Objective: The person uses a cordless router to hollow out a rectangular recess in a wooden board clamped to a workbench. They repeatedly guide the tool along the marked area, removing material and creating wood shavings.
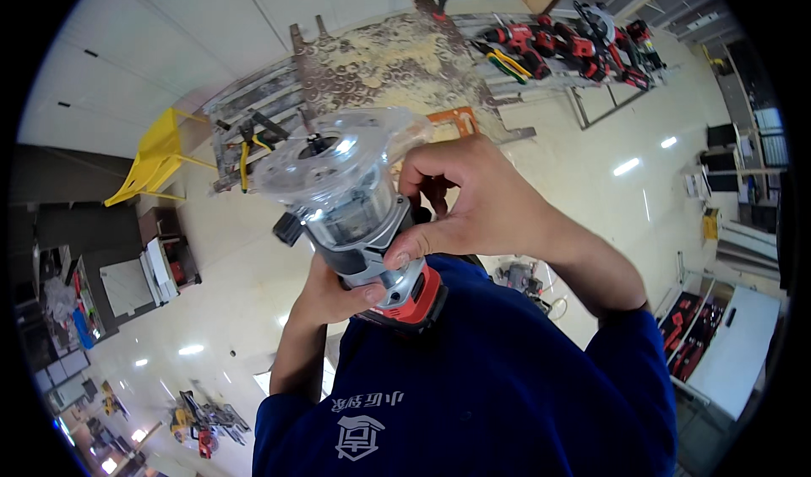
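A cordless trim router (355,223) is held close to my chest, tilted, with its clear round base (334,152) and bit turned up and away from me. Its red battery end (414,304) points back toward my blue shirt. Wrapped round the lower grey body is my left hand (342,295), thumb lying across it. My right hand (456,198) is bent around the router's right side, its thumb pressed on the silver housing and its fingers by a dark part there. Those fingertips are partly hidden. A black knob (288,228) sticks out on the router's left side.
Ahead stands a worktable with a dusty brown board (384,67). Red cordless tools (583,46) and yellow-green pliers (511,63) lie at its right end. A yellow stool (160,160) is at the left. A white cabinet (735,350) with a tool drawer is at the right.
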Tool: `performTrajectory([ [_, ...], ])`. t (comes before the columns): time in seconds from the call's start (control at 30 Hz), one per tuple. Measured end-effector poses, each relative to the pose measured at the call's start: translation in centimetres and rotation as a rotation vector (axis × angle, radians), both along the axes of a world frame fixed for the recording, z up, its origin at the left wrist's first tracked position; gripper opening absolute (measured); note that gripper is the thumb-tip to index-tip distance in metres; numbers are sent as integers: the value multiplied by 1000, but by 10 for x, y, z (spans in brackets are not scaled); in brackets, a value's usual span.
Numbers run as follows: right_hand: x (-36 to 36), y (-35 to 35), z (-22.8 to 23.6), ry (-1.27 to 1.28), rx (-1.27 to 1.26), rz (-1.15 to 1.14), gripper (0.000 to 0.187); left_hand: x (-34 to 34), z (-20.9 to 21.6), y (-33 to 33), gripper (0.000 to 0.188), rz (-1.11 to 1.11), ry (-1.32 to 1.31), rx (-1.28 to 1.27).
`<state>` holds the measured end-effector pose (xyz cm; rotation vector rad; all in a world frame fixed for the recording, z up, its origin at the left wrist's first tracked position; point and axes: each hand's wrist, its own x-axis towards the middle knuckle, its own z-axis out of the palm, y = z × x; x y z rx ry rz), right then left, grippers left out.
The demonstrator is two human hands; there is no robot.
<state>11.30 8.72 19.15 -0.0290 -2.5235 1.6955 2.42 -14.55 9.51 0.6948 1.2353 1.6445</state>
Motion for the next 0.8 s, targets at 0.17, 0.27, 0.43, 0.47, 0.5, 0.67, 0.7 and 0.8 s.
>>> performTrajectory([
  [0.17,10,-3,5,-131,-192,0,48,15,17,-7,83,51,8,-61],
  [0.27,12,-5,12,-200,-213,17,50,22,8,-15,84,85,-7,-31],
  [0.43,14,-4,21,-172,-150,74,51,27,18,-16,85,119,3,-1],
  [0.47,15,-5,18,-162,-159,84,51,27,19,-17,86,119,16,9],
  [0.5,17,-5,14,-123,-199,81,51,28,21,-18,86,115,11,-15],
  [0.67,29,-6,18,-164,-232,36,50,31,13,-22,90,95,-2,-81],
  [0.7,30,-8,20,-181,-215,19,50,31,12,-24,92,92,39,-118],
  [0.8,38,-12,24,-183,-268,-26,51,33,20,-26,96,90,80,-180],
])
